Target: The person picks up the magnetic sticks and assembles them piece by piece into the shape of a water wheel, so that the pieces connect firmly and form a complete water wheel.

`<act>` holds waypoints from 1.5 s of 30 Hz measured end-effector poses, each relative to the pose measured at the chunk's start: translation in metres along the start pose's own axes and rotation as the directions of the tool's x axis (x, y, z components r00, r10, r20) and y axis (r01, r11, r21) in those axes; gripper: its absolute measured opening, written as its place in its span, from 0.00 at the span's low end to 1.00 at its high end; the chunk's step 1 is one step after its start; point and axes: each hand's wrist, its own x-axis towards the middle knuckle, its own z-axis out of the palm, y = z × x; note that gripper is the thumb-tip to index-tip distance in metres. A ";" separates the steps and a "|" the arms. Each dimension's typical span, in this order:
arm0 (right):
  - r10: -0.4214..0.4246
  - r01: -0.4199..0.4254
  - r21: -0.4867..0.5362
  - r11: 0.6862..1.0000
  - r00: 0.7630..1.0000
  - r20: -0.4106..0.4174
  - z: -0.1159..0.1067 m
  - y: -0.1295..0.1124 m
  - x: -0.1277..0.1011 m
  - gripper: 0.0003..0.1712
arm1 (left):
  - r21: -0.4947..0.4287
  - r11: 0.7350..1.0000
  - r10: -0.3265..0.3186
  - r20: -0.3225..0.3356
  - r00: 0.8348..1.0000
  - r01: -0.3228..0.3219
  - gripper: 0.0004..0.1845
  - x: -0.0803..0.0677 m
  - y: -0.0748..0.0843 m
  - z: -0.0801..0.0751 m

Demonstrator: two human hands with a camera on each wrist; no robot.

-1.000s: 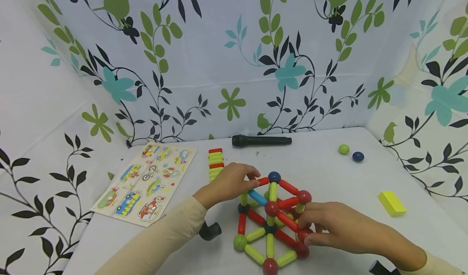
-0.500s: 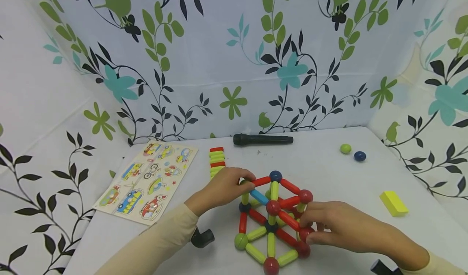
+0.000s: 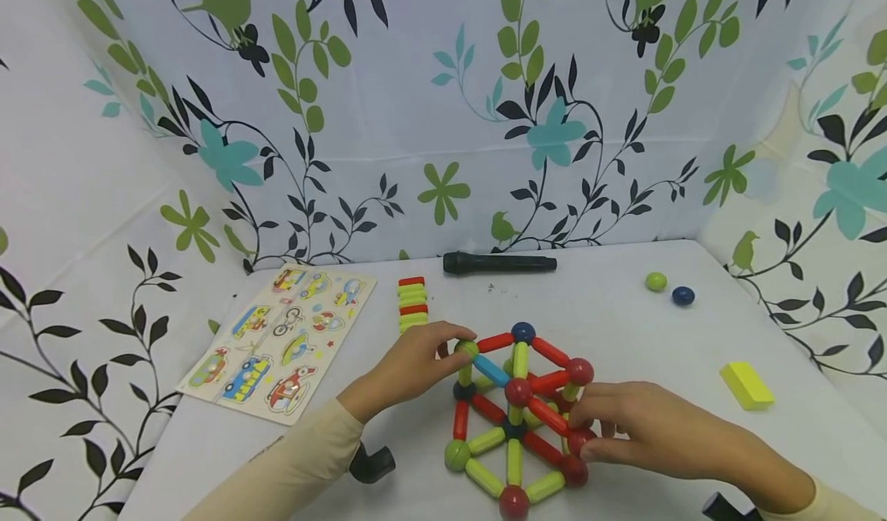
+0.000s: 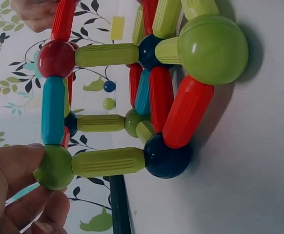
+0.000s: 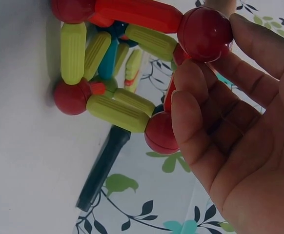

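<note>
A ball-and-stick building-toy frame [image 3: 514, 430] of red, yellow-green and blue rods stands upright on the white table, joined by coloured balls. At its upper left corner, my left hand [image 3: 416, 369] pinches a green ball [image 4: 54, 167] between thumb and fingers. This ball joins a blue rod [image 4: 53, 111] and a yellow-green rod [image 4: 108, 162]. On the right side, my right hand [image 3: 644, 432] pinches a red ball [image 5: 205, 34] with thumb and forefinger. Its other fingers lie curled near a second red ball [image 5: 161, 132]. Some rear rods are hidden behind the front ones.
A column of red and yellow-green rods [image 3: 412, 298] lies behind the left hand. A picture board [image 3: 280, 344] is at the left, a black microphone-like stick [image 3: 499, 264] at the back. Green [image 3: 655, 281] and blue [image 3: 683, 296] balls and a yellow block [image 3: 747, 386] lie right.
My left hand has shifted left and slightly down, so the green ball under its fingertips shows now. The right hand keeps its hold, and the frame stands almost unchanged.
</note>
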 end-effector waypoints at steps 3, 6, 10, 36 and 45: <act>-0.004 0.004 -0.003 1.000 1.000 0.000 -0.001 0.000 -0.001 0.17 | 0.001 1.000 0.009 0.002 1.000 -0.009 0.18 0.000 -0.001 0.000; -0.014 0.014 -0.002 1.000 1.000 -0.002 -0.001 0.001 -0.001 0.17 | 0.002 1.000 0.010 0.010 1.000 -0.010 0.20 0.000 -0.004 -0.003; 0.001 -0.002 0.007 1.000 1.000 0.004 0.000 0.001 -0.003 0.18 | 0.021 0.999 -0.049 -0.042 0.998 0.050 0.19 0.004 -0.018 -0.011; 0.079 -0.098 -0.068 0.993 0.967 -0.244 -0.006 0.036 0.009 0.28 | 0.354 0.887 0.196 0.295 0.935 -0.297 0.13 -0.068 0.003 0.043; 0.076 -0.096 -0.071 0.993 0.967 -0.243 -0.005 0.036 0.010 0.28 | 0.339 0.891 0.198 0.311 0.930 -0.303 0.12 -0.067 0.002 0.040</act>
